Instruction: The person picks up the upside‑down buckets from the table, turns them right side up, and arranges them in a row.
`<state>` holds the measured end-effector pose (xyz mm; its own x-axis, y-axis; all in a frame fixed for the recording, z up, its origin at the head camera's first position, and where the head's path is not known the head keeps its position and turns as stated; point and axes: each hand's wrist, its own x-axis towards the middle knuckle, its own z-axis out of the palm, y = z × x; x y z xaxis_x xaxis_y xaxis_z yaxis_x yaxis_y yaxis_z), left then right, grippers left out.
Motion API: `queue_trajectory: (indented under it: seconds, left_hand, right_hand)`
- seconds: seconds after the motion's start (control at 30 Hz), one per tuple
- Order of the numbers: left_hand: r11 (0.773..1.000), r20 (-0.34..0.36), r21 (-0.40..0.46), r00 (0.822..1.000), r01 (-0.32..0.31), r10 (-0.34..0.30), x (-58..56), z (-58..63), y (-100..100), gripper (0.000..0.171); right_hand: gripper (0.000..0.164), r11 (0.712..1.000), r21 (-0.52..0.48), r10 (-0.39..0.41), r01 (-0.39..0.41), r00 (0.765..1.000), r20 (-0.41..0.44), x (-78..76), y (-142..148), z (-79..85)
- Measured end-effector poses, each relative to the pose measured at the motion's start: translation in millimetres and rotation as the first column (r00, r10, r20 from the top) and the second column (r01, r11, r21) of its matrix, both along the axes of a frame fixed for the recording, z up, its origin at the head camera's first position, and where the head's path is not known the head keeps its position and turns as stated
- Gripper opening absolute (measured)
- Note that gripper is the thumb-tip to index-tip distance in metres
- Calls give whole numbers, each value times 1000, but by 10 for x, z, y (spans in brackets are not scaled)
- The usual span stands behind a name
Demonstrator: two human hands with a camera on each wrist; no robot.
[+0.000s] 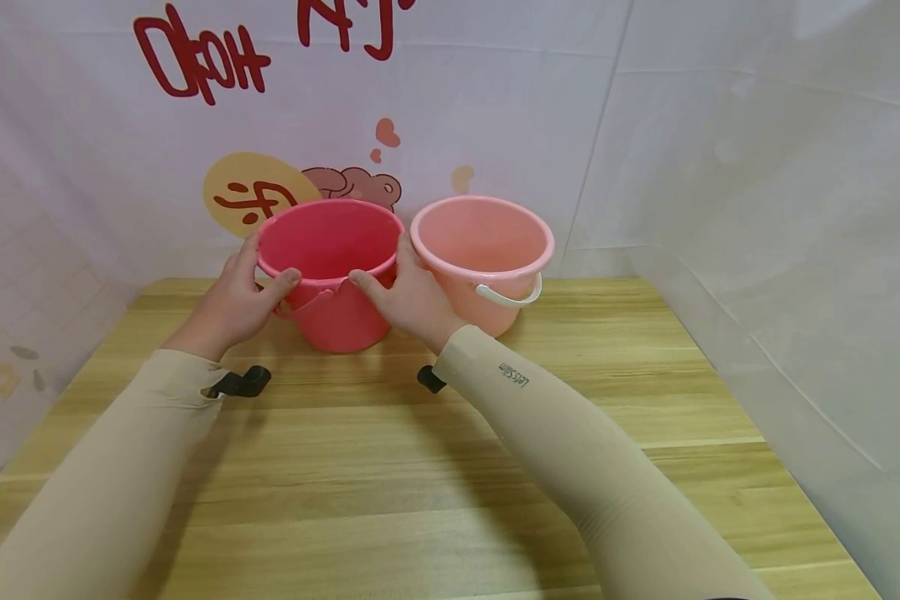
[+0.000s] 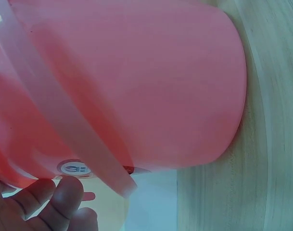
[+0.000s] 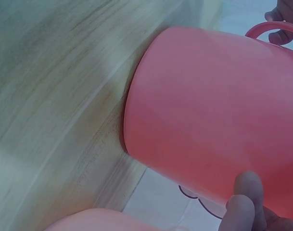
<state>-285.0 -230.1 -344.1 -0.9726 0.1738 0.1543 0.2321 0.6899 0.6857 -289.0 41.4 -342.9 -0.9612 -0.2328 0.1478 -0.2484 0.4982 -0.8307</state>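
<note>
A deep pink bucket (image 1: 342, 323) stands upright on the wooden table, its open top facing up. My left hand (image 1: 234, 298) grips it at the left of the rim, thumb along the front edge. On the right side of the rim, my right hand (image 1: 417, 302) holds it, its thumb also at the front. The bucket's pink handle (image 2: 55, 103) hangs down at the front in the left wrist view. In the right wrist view, fingertips (image 3: 249, 187) of my right hand lie against the bucket wall. The bucket's inside bottom is hidden.
A light pink bucket (image 1: 487, 242) with a white handle (image 1: 512, 298) stands close on the right, near the back wall. The wooden table (image 1: 360, 483) reaches toward me. White printed cloth (image 1: 495, 100) hangs behind and along both sides.
</note>
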Motion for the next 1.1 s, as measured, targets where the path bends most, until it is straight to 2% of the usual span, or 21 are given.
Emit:
queue_trajectory:
  seconds: [0.6,0.8,0.97,1.1]
  left_hand:
    - [1000,25,0,1000,-10,10,9,-7,-7,95]
    - [1000,23,-7,1000,11,-11,7,35,0,96]
    - [999,47,-23,998,33,-32,-25,96,13,100]
    - [999,40,-23,998,44,-43,-32,90,11,102]
  right_hand:
    - [95,1000,2,-17,17,1000,-5,23,-20,-15]
    - [96,999,34,-26,26,1000,6,17,-19,-20]
    - [101,994,96,-53,51,998,17,24,-16,-16]
    - [100,992,117,-43,42,999,8,66,0,-37]
